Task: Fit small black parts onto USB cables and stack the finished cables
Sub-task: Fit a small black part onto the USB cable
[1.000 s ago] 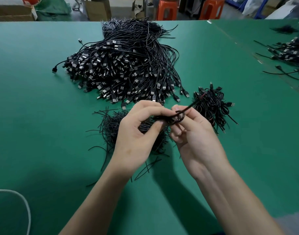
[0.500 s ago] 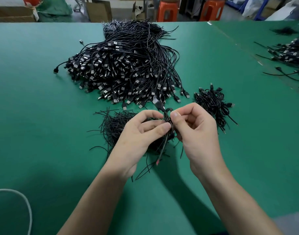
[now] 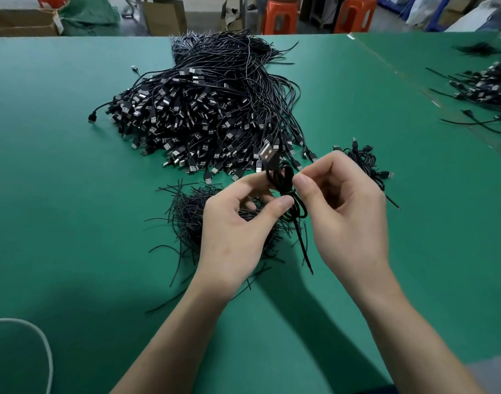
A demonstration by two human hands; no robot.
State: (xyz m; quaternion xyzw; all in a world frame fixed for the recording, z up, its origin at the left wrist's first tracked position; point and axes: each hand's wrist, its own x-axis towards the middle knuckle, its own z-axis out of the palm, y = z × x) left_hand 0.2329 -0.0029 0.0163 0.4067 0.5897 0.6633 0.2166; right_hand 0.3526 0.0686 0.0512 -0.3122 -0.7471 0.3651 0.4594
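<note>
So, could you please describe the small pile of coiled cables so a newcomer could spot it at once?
On the green table, start at the big heap of cables in the middle. To its right, just beyond the right hand, sits the small pile. Its cables are wound into tight bundles, while the heap's lie long and loose.

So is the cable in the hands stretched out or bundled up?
Bundled up: the cable loops into a small coil, cinched at its middle.

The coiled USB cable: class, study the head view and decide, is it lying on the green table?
No: the left hand and right hand pinch the coiled USB cable above the table, plug upward.
</note>
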